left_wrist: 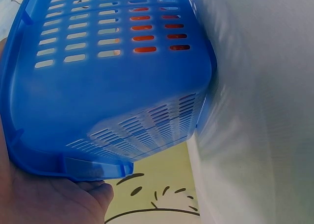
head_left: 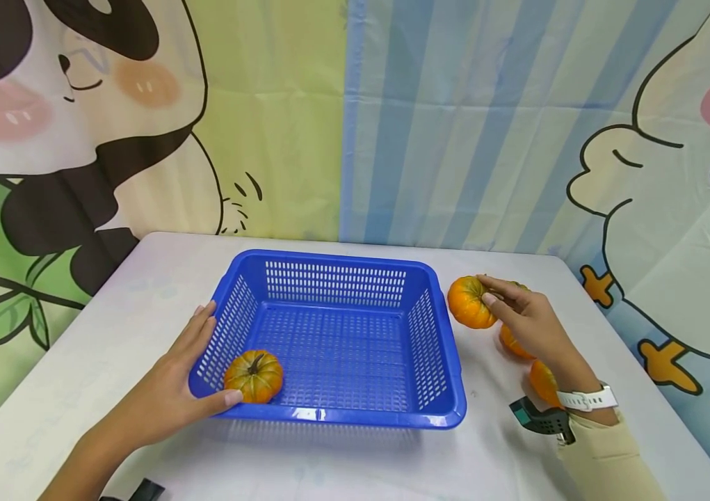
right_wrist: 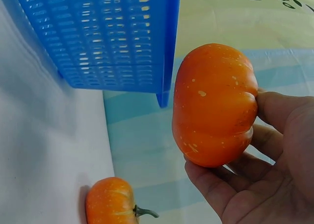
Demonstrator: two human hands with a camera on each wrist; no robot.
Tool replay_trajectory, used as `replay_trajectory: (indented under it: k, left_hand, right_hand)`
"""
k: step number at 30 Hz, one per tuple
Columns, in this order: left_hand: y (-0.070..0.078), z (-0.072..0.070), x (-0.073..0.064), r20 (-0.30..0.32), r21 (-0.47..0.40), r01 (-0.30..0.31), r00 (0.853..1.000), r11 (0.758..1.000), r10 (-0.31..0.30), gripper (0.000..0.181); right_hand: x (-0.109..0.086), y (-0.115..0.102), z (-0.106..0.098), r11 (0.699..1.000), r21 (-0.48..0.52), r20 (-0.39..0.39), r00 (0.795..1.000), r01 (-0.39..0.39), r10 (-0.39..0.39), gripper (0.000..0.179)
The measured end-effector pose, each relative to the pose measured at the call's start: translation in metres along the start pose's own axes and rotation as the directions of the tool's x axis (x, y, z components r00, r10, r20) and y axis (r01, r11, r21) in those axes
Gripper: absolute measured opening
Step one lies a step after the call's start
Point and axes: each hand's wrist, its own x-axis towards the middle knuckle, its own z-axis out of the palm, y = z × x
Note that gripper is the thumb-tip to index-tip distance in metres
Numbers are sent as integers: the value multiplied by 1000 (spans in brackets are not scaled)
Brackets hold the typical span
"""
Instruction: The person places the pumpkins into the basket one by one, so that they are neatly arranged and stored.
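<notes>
My left hand (head_left: 163, 393) rests against the near left corner of a blue plastic basket (head_left: 329, 415), its thumb across the front rim and its fingers straight along the left side. Inside that corner sits an orange pumpkin (head_left: 254, 376) with a greenish stem. In my right hand (head_left: 533, 321) a second orange pumpkin (head_left: 471, 303) is held just outside the basket's right rim. The right wrist view shows this pumpkin (right_wrist: 214, 106) raised, with thumb and fingers around its side.
More small pumpkins (head_left: 513, 343) lie on the white table (head_left: 486, 431) beneath and behind my right hand, one partly hidden by the wrist. One lying pumpkin (right_wrist: 112, 202) shows its stem in the right wrist view. A cartoon-printed curtain (head_left: 455, 125) hangs behind the table.
</notes>
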Motion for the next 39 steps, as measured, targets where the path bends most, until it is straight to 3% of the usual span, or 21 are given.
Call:
replay_trajectory:
  k: [5,15,29,39]
  left_hand:
    - [-1,1,0,1,-3,1,1000,1000,-1,110]
    - [1,1,-1,2,-5,-2,1000,1000,2,110]
    - [1,0,0,4,1,5,1000,1000,-5,109]
    - [0,-1,0,2,-7,-1,1000,1000,1,109]
  right_hand:
    - [-1,-7,1,1000,7,0,1000,22,-22,43]
    - [-6,-17,8,986,75,47,987,148,-152,39]
    - [-8,-31,16,983,67,82,981,170,-175,40]
    - [-9,-40,22,966,131,91,968,223,-235,41]
